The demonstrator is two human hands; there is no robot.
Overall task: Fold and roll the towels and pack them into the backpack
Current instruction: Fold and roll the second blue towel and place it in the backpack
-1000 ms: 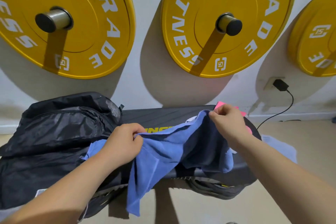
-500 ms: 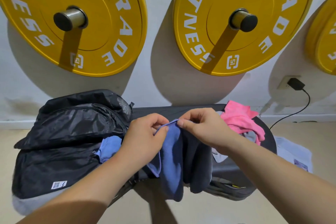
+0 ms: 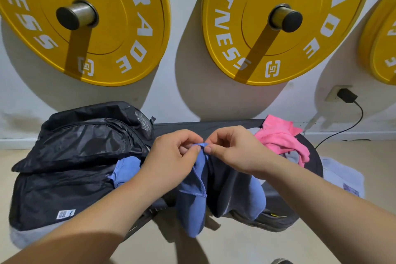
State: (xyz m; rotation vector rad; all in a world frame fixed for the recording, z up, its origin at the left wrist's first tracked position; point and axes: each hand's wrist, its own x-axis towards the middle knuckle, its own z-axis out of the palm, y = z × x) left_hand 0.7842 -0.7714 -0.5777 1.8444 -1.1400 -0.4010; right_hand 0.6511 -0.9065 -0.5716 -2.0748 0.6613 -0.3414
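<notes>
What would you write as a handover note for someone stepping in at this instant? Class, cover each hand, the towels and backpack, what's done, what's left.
Left hand and right hand: both pinch the top edge of the blue towel, which hangs doubled in front of the bench.
Backpack: left of the hands, blue cloth at its mouth.
Pink towel: crumpled on the bench's right end.
Done: blue towel's first fold, held.
Left: finish folding, roll, pack it; then the pink towel.

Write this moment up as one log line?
step: folding blue towel | left hand: pinches towel's top edge | right hand: pinches same edge | backpack: left of hands | pink towel: right, untouched
</notes>
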